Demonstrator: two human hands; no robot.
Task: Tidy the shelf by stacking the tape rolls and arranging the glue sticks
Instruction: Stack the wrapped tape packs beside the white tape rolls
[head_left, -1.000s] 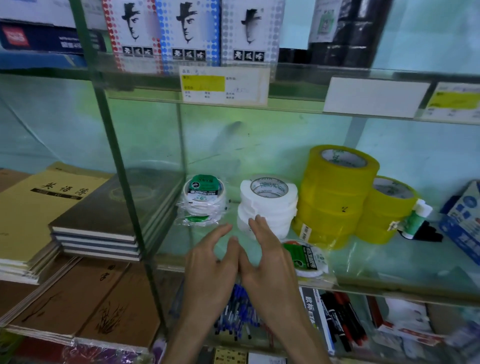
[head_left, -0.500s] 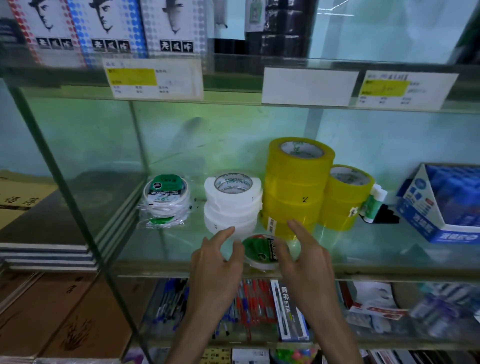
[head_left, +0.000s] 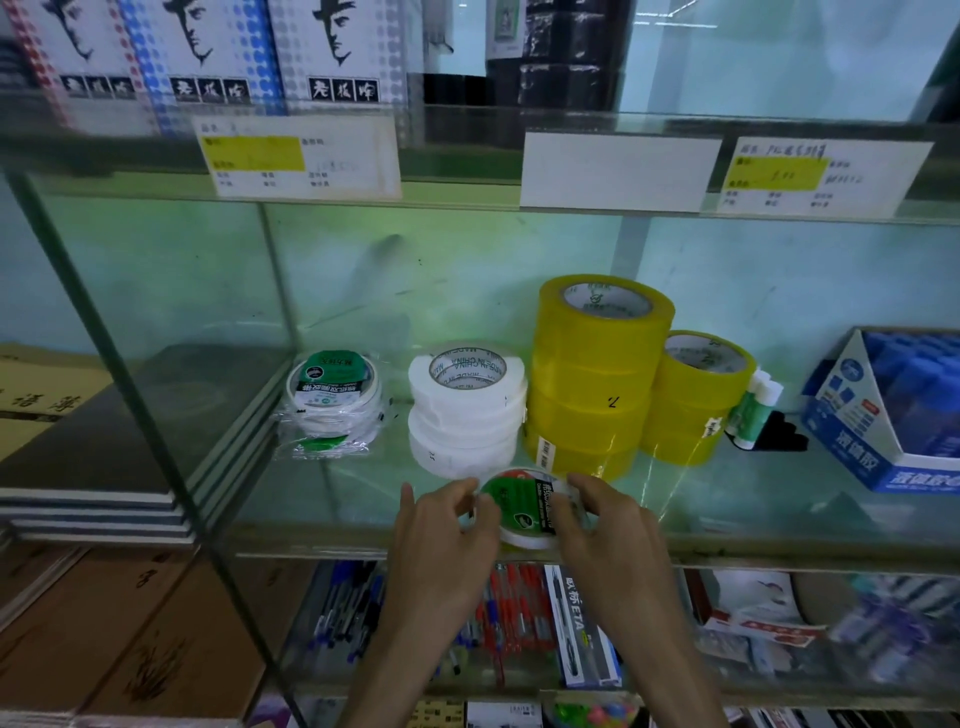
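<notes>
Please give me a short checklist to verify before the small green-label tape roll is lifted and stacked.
1. Left hand touches small green-label white tape roll: ok.
2. Right hand touches it on the opposite side: ok.
3. Grip firm enough to lift: cannot tell.
4. Wrapped green-label tape stack has a free top: ok.
5. White tape stack stands straight: not ok, rolls offset.
6. Glass shelf front edge close to roll: not ok.

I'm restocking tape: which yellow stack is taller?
The left yellow stack, beside the white tape rolls; it rises well above the shorter right yellow stack next to the glue sticks.
</notes>
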